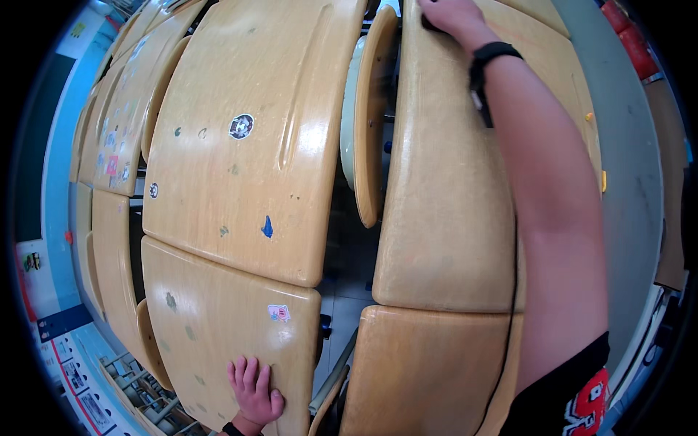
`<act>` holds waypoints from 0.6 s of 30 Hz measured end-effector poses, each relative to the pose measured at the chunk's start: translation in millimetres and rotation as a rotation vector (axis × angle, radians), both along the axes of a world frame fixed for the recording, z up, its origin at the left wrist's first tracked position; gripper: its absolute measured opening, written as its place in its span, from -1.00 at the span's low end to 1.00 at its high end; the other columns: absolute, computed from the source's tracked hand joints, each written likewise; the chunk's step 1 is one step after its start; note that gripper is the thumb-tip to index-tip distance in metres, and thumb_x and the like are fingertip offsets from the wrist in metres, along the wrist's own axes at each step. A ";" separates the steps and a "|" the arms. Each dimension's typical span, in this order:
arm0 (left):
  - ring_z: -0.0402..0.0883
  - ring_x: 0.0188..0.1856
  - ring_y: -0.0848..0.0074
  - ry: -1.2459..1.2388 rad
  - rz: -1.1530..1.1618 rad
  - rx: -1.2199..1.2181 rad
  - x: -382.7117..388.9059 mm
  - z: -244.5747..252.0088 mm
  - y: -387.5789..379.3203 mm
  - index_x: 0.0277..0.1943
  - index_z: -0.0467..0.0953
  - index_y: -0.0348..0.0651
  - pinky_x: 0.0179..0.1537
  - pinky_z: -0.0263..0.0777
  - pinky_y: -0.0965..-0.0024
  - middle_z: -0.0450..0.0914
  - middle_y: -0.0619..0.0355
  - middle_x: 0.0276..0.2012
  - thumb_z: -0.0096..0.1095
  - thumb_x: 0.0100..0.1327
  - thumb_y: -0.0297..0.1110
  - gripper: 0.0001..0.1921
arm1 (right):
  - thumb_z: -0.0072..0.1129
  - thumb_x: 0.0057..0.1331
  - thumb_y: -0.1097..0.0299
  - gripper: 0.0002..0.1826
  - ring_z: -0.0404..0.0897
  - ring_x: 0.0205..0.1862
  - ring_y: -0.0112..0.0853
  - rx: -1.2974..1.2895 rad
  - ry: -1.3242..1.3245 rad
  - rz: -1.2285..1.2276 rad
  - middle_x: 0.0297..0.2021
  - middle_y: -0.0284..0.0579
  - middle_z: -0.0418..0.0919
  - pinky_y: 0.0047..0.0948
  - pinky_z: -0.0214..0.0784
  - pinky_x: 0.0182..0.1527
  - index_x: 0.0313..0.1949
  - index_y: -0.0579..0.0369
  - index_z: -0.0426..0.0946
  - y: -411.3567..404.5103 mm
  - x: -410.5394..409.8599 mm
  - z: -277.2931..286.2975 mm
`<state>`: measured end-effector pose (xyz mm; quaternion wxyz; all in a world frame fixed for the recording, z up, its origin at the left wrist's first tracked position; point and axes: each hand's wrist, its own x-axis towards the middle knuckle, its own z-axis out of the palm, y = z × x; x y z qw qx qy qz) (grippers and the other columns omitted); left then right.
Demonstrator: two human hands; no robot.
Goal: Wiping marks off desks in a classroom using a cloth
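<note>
My left hand (254, 389) lies palm down on a light wooden desk top (234, 332), fingers spread and holding nothing. A pig-shaped sticker (279, 313) is on the same desk, above that hand. My right arm reaches up the right side of the view, with a black band at the wrist. My right hand (451, 15) is at the far end of another wooden desk top (447, 180), partly cut off by the upper edge of the picture. Something dark (432, 24) shows beneath it; whether the fingers grip it cannot be made out.
A wooden chair back (371, 120) stands in the gap between desk rows. A desk with a round sticker (241, 126) and a blue mark (266, 227) lies left of it. A black cord (512, 305) runs beside my right arm. Stacked metal-legged furniture (144, 395) is at lower left.
</note>
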<state>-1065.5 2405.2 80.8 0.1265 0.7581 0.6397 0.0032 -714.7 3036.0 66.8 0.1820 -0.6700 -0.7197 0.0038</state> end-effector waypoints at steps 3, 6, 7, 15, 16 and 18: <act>0.14 0.39 -0.13 -0.011 0.013 -0.008 -5.2 -1.5 -5.8 0.22 0.36 -0.28 0.37 -0.12 -0.29 0.29 -0.18 0.29 -0.09 0.22 -0.16 -0.45 | -0.05 0.29 0.05 -0.55 0.57 0.06 -0.04 -0.045 0.012 -0.086 -0.02 0.18 0.59 -0.13 0.40 0.13 -0.06 0.09 0.61 -5.7 -4.1 6.9; 0.12 0.41 -0.13 -0.036 0.007 -0.027 -11.5 -0.9 -6.7 0.27 0.31 -0.31 0.37 -0.15 -0.29 0.24 -0.20 0.33 -0.08 0.22 -0.18 -0.42 | -0.10 0.27 -0.11 -0.43 0.54 0.11 -0.04 -0.080 -0.093 -0.108 0.04 0.09 0.58 -0.12 0.34 0.14 0.05 0.03 0.54 15.8 58.5 -3.1; 0.12 0.41 -0.12 -0.033 0.005 -0.015 -13.2 0.5 -6.6 0.26 0.31 -0.31 0.38 -0.14 -0.28 0.25 -0.20 0.33 -0.07 0.21 -0.19 -0.42 | -0.13 0.26 -0.03 -0.44 0.53 0.12 -0.03 -0.153 -0.064 -0.132 0.06 0.11 0.57 -0.10 0.33 0.16 0.05 0.09 0.54 18.0 75.8 -3.8; 0.14 0.40 -0.09 -0.002 0.017 -0.004 0.7 3.6 4.1 0.23 0.36 -0.30 0.38 -0.13 -0.25 0.28 -0.17 0.30 -0.04 0.14 -0.21 -0.41 | -0.16 0.25 -0.05 -0.39 0.44 0.20 0.02 -0.197 -0.168 -0.240 0.17 0.12 0.47 -0.13 0.26 0.25 0.17 0.02 0.47 -6.5 198.7 -0.5; 0.16 0.40 -0.07 0.013 0.021 0.012 1.8 3.5 5.2 0.22 0.39 -0.26 0.38 -0.11 -0.23 0.31 -0.14 0.29 -0.03 0.11 -0.20 -0.41 | -0.13 0.23 -0.05 -0.39 0.45 0.20 0.01 -0.184 -0.128 -0.166 0.16 0.14 0.48 -0.15 0.27 0.25 0.16 0.02 0.47 -4.8 188.4 -0.3; 0.16 0.40 -0.07 0.011 0.025 0.018 3.2 4.9 4.6 0.22 0.39 -0.27 0.38 -0.12 -0.23 0.31 -0.14 0.29 -0.03 0.11 -0.21 -0.41 | -0.08 0.20 -0.02 -0.42 0.49 0.16 0.01 -0.125 -0.036 -0.040 0.10 0.16 0.52 -0.15 0.32 0.21 0.10 0.05 0.52 -6.7 137.5 0.5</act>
